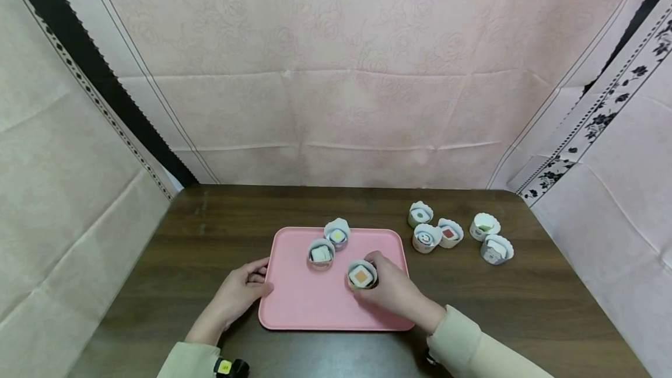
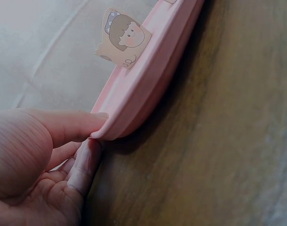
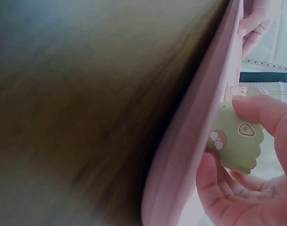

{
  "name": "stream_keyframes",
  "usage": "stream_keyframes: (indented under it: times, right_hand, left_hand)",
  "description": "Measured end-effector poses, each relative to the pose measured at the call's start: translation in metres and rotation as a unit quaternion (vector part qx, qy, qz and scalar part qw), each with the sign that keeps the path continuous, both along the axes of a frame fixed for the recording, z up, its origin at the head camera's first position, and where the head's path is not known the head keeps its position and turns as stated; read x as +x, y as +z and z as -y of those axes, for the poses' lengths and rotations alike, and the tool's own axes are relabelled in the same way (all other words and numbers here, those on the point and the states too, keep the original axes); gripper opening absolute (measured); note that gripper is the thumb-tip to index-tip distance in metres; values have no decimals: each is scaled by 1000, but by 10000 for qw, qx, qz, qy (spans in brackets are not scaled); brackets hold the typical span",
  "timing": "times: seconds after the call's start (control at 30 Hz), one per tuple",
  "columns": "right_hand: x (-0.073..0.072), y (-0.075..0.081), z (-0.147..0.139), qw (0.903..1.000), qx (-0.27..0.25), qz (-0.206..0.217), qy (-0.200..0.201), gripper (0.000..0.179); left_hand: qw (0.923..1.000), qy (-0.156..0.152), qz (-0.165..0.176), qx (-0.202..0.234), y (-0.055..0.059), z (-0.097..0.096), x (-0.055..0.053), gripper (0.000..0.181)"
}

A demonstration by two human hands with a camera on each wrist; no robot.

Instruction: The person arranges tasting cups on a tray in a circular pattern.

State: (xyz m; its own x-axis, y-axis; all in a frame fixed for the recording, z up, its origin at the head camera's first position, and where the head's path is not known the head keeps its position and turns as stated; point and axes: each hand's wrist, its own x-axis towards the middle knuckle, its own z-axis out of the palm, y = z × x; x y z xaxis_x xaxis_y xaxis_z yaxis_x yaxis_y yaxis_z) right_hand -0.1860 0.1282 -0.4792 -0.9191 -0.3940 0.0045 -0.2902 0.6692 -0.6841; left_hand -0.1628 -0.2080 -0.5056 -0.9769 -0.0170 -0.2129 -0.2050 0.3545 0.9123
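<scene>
My left hand [image 1: 237, 295] pinches the left rim of a pink tray [image 1: 310, 305], thumb above and fingers beneath in the left wrist view. Over the tray's right half, my right hand [image 1: 392, 290] grips a green paper cup [image 3: 235, 141] with a scalloped edge and avocado prints. Inside that cup sits a pale block with an orange square. I cannot tell whether its base touches the tray. Two similar cups stand on the tray: one with a yellow square [image 1: 337, 233] near the back rim, another with a whitish block [image 1: 321, 254] just in front.
Right of the tray, several more scalloped paper cups [image 1: 426, 238] stand in a cluster on the dark wooden table [image 1: 220, 214]. Two others [image 1: 496, 249] stand farther right. Pale patterned cloth [image 1: 336, 104] hangs behind the table and at both sides.
</scene>
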Motion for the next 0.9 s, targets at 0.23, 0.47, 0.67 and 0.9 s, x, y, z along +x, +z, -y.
stream_keyframes:
  times: [0.23,0.47,0.67,0.9]
  right_hand:
    - [0,3,-7,9996,-2,196,-195,48]
    - [-4,2,-1,9997,-61,211,-120,47]
    - [-4,0,8,9999,22,100,-9,48]
    - [-1,-1,18,9997,-66,155,199,46]
  left_hand:
    - [10000,-5,-10,-51,1,3,1,59]
    - [10000,-3,-26,7,2,4,0,58]
    - [10000,-50,-28,-6,0,3,-1,58]
    - [10000,-44,27,-29,-1,1,-1,59]
